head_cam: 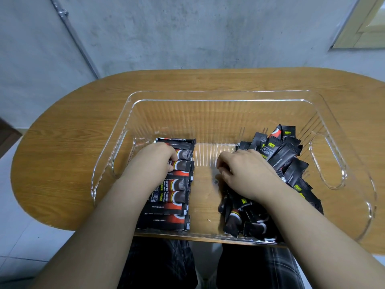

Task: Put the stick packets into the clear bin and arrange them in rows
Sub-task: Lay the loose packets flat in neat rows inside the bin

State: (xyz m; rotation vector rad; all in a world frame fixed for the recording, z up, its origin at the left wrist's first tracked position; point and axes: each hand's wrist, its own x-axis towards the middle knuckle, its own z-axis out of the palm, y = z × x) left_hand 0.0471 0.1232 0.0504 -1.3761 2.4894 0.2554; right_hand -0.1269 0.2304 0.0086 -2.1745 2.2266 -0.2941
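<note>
A clear plastic bin stands on the wooden table. Along its left wall, several black and red stick packets lie side by side in a tidy row. My left hand rests on the far part of that row, its curled fingertips pressing a packet. A loose heap of black stick packets fills the bin's right side. My right hand lies on that heap with its fingers curled downward; what they hold is hidden.
The bin's middle floor shows bare between row and heap. The oval wooden table extends left and behind the bin. A grey wall with a pipe rises behind. My legs are below the near table edge.
</note>
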